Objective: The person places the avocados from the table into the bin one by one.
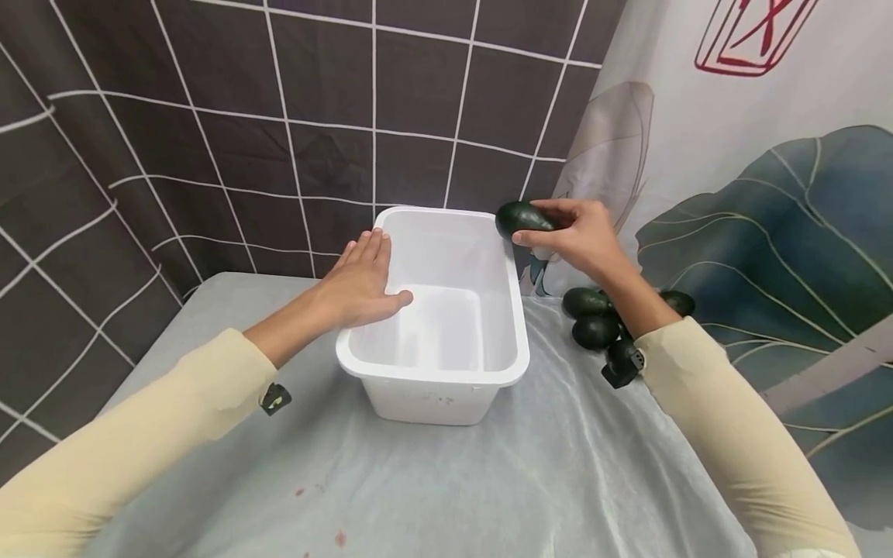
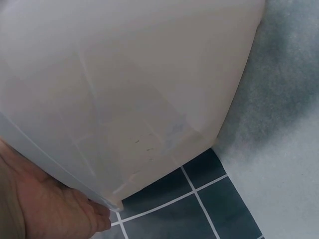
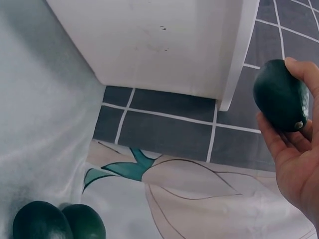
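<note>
Head: left hand [image 1: 359, 288] laid on the left rim of a white plastic tub [image 1: 432, 378], fingers straight, thumb pointing inward. Right hand [image 1: 582, 232] grips a dark green avocado [image 1: 519, 220] between thumb and fingers, up near the tub's far right corner. More avocados [image 1: 595, 332] bunched right of the tub, partly hidden by the right forearm. Tub sits on grey cloth [image 1: 446, 480]; dark grid-pattern backdrop [image 1: 328, 85] behind, leaf-print curtain [image 1: 781, 225] at right.

Left wrist: tub's outer wall fills most of the frame; hand at lower left, against the rim.

Right wrist: held avocado in the fingers, stem end visible, apart from the tub's rim. Two avocados at lower left, side by side.
</note>
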Demonstrator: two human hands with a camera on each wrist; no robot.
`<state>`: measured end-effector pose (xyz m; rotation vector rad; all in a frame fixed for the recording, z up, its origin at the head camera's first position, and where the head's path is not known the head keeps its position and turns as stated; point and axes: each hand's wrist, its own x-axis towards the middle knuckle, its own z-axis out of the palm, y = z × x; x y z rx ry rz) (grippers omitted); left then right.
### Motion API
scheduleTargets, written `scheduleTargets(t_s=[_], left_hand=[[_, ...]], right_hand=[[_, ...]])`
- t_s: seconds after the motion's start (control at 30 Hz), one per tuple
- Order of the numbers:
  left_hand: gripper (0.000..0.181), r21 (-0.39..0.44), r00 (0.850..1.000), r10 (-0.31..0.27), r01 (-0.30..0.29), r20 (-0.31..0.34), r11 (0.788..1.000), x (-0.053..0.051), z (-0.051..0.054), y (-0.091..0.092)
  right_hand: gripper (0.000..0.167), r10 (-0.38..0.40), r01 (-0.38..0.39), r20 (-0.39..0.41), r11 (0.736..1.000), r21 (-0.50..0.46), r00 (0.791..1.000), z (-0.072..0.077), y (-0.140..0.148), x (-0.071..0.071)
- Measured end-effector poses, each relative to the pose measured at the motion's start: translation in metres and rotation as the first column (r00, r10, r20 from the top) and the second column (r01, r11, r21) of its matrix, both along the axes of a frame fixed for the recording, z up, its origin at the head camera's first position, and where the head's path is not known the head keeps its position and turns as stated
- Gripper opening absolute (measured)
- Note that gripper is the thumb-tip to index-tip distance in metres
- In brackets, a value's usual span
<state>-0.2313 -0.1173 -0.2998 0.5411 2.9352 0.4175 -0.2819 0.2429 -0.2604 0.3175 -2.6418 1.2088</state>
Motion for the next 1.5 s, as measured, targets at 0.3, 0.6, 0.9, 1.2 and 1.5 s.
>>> scheduleTargets(t_s=[0.3,0.6,0.9,1.2,1.5], left_hand=[[0.107,-0.005,1.000,0.004,-0.004,-0.006,1.000,0.001,-0.003,0.000],[0.108,-0.005,1.000,0.011,-0.011,-0.009,1.000,-0.001,0.000,0.000],[0.108,-0.006,1.000,0.007,-0.007,-0.006,1.000,-0.001,0.000,0.001],[0.108,-0.008,1.000,0.008,-0.008,-0.001,1.000,-0.001,-0.001,-0.002],[0.108,-0.005,1.000,0.003,-0.003,-0.005,1.000,0.000,0.000,-0.002]], right_hand=[[0.067,0.009,-0.009,0.008,1.000,0.028,1.000,-0.002,-0.008,-0.004],[0.067,0.013,-0.013,-0.002,0.999,0.045,1.000,-0.002,-0.020,-0.010],[0.069,0.007,-0.008,0.015,0.999,0.045,1.000,-0.002,-0.030,-0.018],[0.071,0.039,-0.041,0.022,0.998,0.050,0.999,-0.006,-0.044,-0.028],[0.071,0.050,-0.051,0.014,0.997,0.060,0.999,-0.008,-0.053,-0.036]])
